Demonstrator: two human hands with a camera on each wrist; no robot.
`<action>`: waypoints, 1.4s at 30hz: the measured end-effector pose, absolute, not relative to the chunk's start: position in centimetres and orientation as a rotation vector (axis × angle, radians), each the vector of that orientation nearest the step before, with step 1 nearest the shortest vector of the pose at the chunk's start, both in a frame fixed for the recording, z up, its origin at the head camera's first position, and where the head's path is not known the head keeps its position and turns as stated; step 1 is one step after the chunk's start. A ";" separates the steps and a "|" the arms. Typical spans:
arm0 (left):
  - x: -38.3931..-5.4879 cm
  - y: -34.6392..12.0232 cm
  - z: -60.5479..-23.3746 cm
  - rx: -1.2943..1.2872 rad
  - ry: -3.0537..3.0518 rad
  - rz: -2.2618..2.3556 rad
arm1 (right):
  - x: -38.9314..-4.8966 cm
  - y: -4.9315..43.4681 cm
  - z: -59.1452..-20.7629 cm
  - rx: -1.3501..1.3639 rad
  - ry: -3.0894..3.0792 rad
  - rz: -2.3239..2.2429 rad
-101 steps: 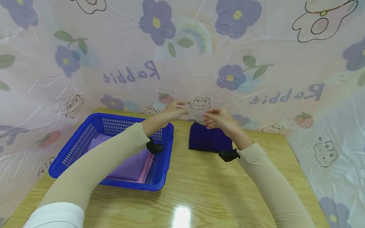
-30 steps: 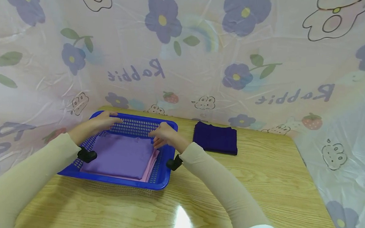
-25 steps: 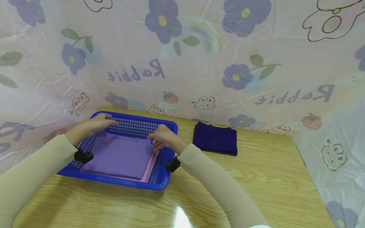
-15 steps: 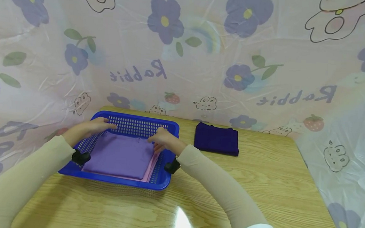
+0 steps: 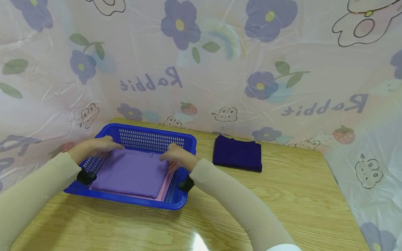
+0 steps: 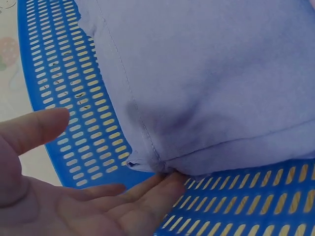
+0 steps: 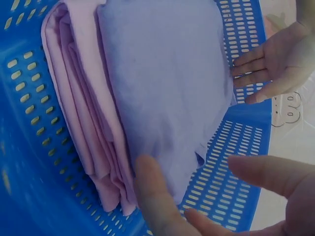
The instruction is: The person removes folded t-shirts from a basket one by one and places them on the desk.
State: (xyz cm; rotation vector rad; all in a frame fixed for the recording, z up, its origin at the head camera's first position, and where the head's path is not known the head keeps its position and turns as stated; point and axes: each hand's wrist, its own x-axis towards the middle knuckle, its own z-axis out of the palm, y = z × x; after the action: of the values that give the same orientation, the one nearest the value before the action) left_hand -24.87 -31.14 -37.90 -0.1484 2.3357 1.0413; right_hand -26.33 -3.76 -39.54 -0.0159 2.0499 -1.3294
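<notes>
A folded purple cloth (image 5: 132, 173) with a stitched edge lies on folded pink cloth (image 7: 83, 98) inside a blue plastic basket (image 5: 124, 200). At the purple cloth's far left corner is my left hand (image 5: 97, 145). Its fingertips (image 6: 170, 189) touch the underside of that corner, while the thumb stays apart from the cloth. My right hand (image 5: 182, 155) is at the far right corner. In the right wrist view one finger (image 7: 152, 184) lies against the purple cloth's side, and the thumb is spread away. Neither hand pinches the cloth.
A folded dark navy cloth (image 5: 238, 154) lies on the wooden table (image 5: 269, 198), right of the basket. Behind the table hangs a printed curtain (image 5: 204, 64) with flowers and rabbits. Slotted basket walls stand close around both hands.
Both hands have moved from above the navy cloth leftward into the basket. Over the last second they have lowered to the purple cloth's far corners. The cloths have stayed put.
</notes>
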 end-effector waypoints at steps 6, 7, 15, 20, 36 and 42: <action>-24.7 -31.1 -37.3 -0.161 2.367 0.920 | -25.9 -4.3 -39.9 -0.036 2.053 -1.319; -24.8 -31.1 -37.2 -0.153 2.377 0.904 | -25.8 -4.4 -39.9 -0.036 2.049 -1.319; -24.9 -31.1 -36.9 -0.139 2.358 0.793 | -25.3 -4.8 -39.7 0.002 2.019 -1.330; -25.1 -31.1 -37.4 -0.109 2.402 0.736 | -25.4 -4.8 -39.9 0.012 2.012 -1.310; -24.5 -30.9 -38.6 -0.086 2.385 0.845 | -25.6 -4.8 -40.2 0.053 1.974 -1.311; -24.1 -30.7 -38.7 -0.069 2.410 0.846 | -25.6 -5.1 -40.4 0.057 1.962 -1.305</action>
State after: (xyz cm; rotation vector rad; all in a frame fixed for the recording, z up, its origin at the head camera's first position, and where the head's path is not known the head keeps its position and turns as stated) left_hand -24.09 -30.70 -38.67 -0.0693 2.4095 0.8459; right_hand -25.63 -5.11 -40.36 0.0570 1.9624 -1.3048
